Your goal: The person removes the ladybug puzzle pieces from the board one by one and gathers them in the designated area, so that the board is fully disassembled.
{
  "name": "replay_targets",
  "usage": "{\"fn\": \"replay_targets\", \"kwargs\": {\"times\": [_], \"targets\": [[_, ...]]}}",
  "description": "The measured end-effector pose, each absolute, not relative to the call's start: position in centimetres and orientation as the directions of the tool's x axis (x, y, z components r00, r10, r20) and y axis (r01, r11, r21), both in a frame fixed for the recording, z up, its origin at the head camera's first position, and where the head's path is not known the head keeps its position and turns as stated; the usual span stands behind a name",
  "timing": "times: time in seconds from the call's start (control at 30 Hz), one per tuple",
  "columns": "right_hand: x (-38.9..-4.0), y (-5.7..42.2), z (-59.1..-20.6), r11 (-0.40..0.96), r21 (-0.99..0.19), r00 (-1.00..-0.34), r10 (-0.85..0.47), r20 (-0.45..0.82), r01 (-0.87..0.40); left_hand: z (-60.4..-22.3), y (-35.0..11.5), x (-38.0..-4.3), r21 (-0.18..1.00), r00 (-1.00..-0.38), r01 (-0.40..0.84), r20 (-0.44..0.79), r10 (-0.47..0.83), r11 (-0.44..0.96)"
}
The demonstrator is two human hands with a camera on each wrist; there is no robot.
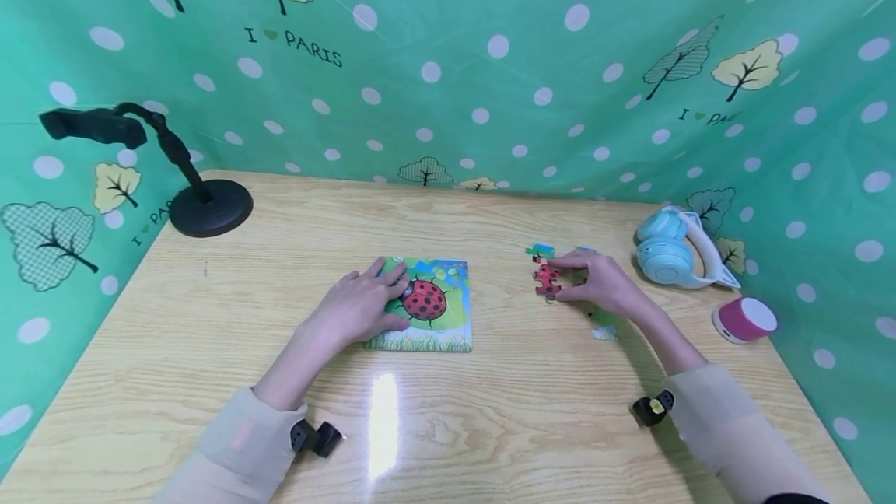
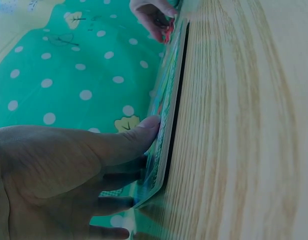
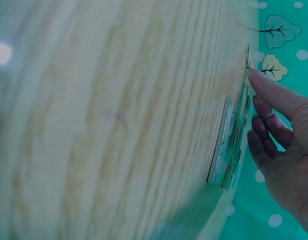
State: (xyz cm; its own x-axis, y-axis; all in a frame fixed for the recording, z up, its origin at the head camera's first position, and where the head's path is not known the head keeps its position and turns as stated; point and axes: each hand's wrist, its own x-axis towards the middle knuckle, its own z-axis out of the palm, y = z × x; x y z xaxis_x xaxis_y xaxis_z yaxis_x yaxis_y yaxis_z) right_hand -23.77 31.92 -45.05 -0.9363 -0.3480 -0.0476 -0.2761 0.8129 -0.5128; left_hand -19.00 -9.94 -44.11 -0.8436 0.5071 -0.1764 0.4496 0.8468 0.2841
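A square ladybug picture board [image 1: 455, 325] lies flat on the table, its front edge standing out in the left wrist view. My left hand [image 1: 362, 304] rests on the board's left side with fingers spread, and the thumb [image 2: 146, 129] touches its surface. To the right, my right hand [image 1: 595, 280] pinches a red, black-spotted jigsaw piece [image 1: 547, 280] between thumb and fingers. A blue-green jigsaw piece [image 1: 542, 250] lies just beyond it. More jigsaw pieces [image 1: 605, 330] lie under and beside the right hand, partly hidden by it.
Light-blue headphones [image 1: 668, 255] and a pink-and-white cylinder [image 1: 747, 320] stand at the right edge. A black stand [image 1: 210, 207] with a bent arm is at the back left. A green dotted curtain [image 1: 448, 99] closes off the table's back and sides.
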Motion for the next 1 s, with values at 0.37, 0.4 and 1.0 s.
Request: {"fn": "replay_targets", "kwargs": {"times": [0.37,0.4,1.0], "targets": [[-23.90,31.93,-45.22,0.821,-0.501,-0.935,-0.350,-0.064,-0.273,-44.27,-9.92,-19.21,0.279,-0.836,0.457,-0.189,0.515,0.845],[-23.93,31.95,-45.25,0.821,-0.501,-0.934,-0.350,-0.065,-0.273,-44.24,-9.95,-19.19,0.277,-0.834,0.461,-0.191,0.518,0.843],[-23.79,31.99,-44.48,0.822,-0.532,-0.955,-0.287,-0.077,-0.204,-44.30,-10.61,-19.39,0.324,-0.809,0.465,-0.222,0.544,0.824]]}}
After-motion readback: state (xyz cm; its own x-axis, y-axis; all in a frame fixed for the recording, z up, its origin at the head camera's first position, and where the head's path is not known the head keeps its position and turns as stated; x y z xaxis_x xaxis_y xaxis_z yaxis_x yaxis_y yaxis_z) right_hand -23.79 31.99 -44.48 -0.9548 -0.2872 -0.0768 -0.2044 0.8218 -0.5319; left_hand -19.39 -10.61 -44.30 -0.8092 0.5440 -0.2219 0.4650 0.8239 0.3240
